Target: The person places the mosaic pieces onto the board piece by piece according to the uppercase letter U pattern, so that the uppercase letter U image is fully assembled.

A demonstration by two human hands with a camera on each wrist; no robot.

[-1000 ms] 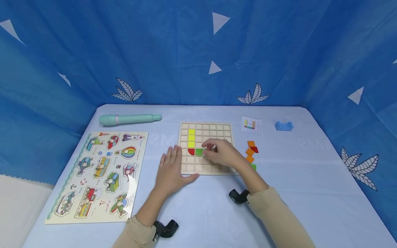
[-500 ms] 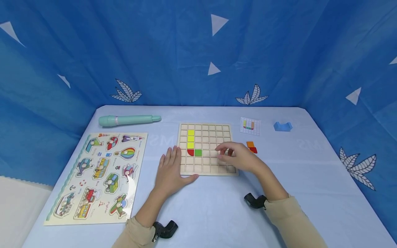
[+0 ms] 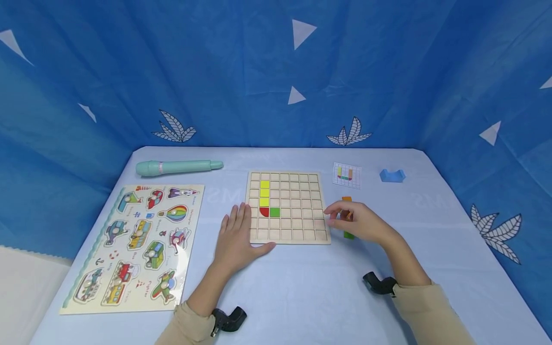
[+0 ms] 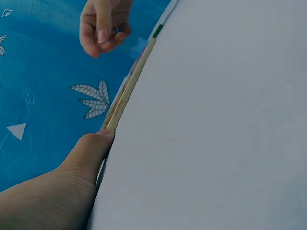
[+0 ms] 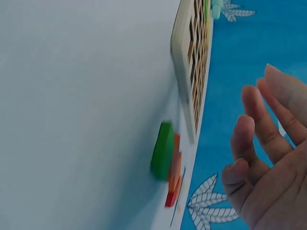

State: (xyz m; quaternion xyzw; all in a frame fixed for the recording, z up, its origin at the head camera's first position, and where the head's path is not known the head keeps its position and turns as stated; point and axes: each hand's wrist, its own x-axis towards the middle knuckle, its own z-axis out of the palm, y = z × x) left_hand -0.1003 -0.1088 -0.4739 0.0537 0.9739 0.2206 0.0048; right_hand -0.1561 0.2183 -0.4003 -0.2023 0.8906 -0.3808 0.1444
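A wooden grid board (image 3: 289, 242) lies mid-table. A column of yellow square tiles (image 3: 264, 193) sits in its cells, with a red rounded-corner tile (image 3: 264, 212) below and a green square tile (image 3: 274, 212) beside that. My left hand (image 3: 235, 239) lies flat with fingers along the board's left edge and the thumb at its near edge. Right of the board, my right hand (image 3: 362, 223) hovers over the loose tiles, fingers loosely bent and holding nothing. Partly hidden under it show an orange tile (image 3: 347, 198) and a green tile (image 3: 349, 235); the right wrist view also shows a red tile (image 5: 171, 195).
A pattern card (image 3: 347, 176) lies behind the loose tiles, with a blue notched block (image 3: 392, 176) to its right. At left is a picture puzzle board (image 3: 133, 244); behind it lies a mint-green rod with a thicker end (image 3: 178, 166). Blue cloth (image 3: 241, 72) backs the table.
My right hand has moved right, off the board to the loose tiles, leaving the green tile in its cell beside the red one. My left hand stays in place.
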